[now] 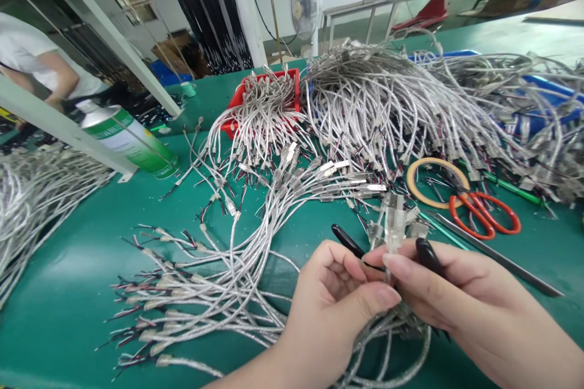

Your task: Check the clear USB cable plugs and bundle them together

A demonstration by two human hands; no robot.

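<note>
A USB cable stands upright between my two hands, its clear-housed USB plug [395, 222] pointing up. My left hand [335, 304] is closed, with thumb and fingers pinching at the cable just below the plug. Thumb and forefinger of my right hand [460, 298] grip the base of the plug. Two black handles [429, 255] of a hand tool also show at my right hand; its working end is hidden. More silver braided cables [255, 279] lie in a bundle to the left, stripped wire ends outward. Several loops hang under my hands.
Orange-handled scissors [483, 213] and a tape roll [413, 179] lie at right, near a long metal blade [515, 264]. Behind are a red bin [237, 97] and a large cable heap [378, 91]. A green spray can [132, 140] leans by the post. A co-worker [50, 67] is at far left.
</note>
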